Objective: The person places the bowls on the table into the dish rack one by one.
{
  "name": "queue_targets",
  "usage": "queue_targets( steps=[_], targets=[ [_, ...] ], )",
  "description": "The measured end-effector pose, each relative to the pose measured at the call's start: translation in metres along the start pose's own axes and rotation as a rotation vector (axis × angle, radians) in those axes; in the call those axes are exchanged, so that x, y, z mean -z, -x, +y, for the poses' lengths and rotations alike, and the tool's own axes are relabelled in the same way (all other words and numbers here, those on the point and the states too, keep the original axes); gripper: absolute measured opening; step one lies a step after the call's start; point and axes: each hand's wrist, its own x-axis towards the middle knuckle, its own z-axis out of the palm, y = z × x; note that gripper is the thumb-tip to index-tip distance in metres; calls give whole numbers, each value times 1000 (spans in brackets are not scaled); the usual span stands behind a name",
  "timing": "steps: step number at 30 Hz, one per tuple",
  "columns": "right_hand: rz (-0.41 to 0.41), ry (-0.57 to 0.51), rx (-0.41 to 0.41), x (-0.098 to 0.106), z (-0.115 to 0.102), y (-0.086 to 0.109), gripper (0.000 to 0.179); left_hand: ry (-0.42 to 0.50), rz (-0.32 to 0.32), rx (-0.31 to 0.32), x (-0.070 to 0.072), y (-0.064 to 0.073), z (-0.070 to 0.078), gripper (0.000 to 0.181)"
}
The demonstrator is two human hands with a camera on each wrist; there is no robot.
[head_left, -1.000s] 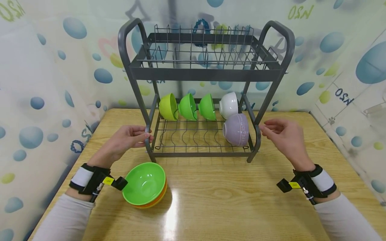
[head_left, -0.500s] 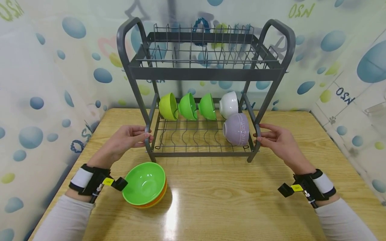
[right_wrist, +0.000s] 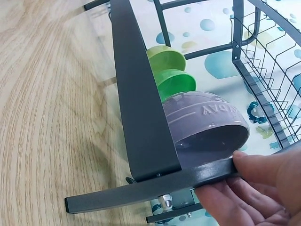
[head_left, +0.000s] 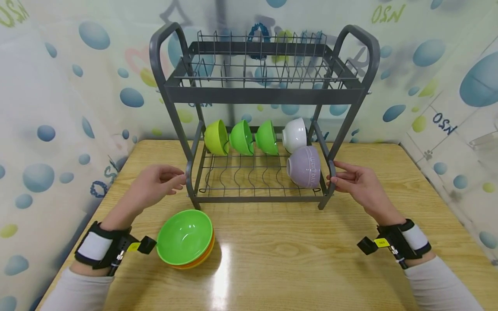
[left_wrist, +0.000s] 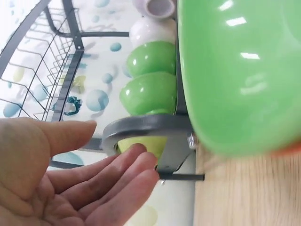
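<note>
A dark grey two-tier dish rack [head_left: 268,96] stands on the table in the head view. My right hand [head_left: 359,185] pinches its right front post between thumb and fingers, as the right wrist view shows. Just off the left front post, my left hand [head_left: 153,185] holds nothing; its fingers [left_wrist: 113,188] are loosely extended. On the lower tier, bowls lie on their sides: a yellow-green bowl [head_left: 216,137], two green bowls [head_left: 266,138] and a white bowl [head_left: 295,134] along the back, with a lettered purple bowl [head_left: 304,167] in front at the right.
Left of the rack's front, a green bowl [head_left: 186,237] tops a nested stack with orange showing under its rim. The rack's wire upper tier [head_left: 253,79] bears no dishes. A patterned wall covering [head_left: 97,77] surrounds the wooden table [head_left: 288,255].
My right hand has come in to the right post and taken hold of it. My left hand has let go of the left post and drawn back slightly to the left.
</note>
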Motion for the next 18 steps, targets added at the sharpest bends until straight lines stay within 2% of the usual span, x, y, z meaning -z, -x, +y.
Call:
queue_targets(
  steps=[4, 9, 18],
  targets=[
    [0, 1, 8, 0, 1, 0, 62, -144, -9, -51, 2, 12, 2, 42],
    [-4, 2, 13, 0, 1, 0, 62, -293, -42, -80, -1, 24, 5, 39],
    [-4, 3, 26, -1, 1, 0, 62, -376, -146, -91, -12, 35, 7, 36]
  ],
)
